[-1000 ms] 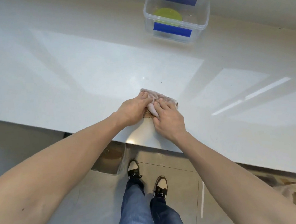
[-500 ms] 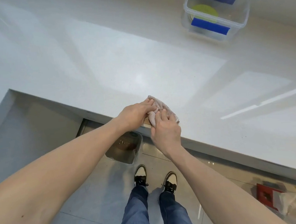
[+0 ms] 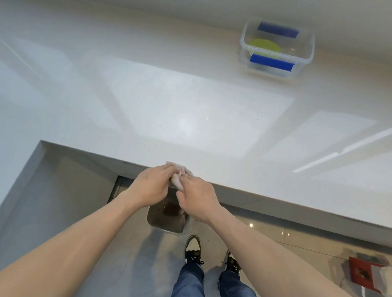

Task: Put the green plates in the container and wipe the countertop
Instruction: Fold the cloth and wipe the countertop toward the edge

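My left hand point(image 3: 154, 187) and my right hand point(image 3: 196, 196) are both closed around a pale pinkish cloth point(image 3: 180, 173), bunched at the front edge of the white countertop point(image 3: 186, 106). Part of the cloth hangs past the edge, over a bin below. Far off at the back right stands a clear plastic container point(image 3: 276, 47) with blue clips. A green plate point(image 3: 264, 46) lies inside it.
A metal waste bin point(image 3: 168, 217) stands on the tiled floor directly under my hands. The countertop turns a corner at the left point(image 3: 41, 143). My feet and jeans are below. A red object and brown paper point(image 3: 382, 274) lie on the floor at the lower right.
My hands have dragged the cloth back from the counter surface to its front edge, above the bin. The view has shifted, so the container sits further right.
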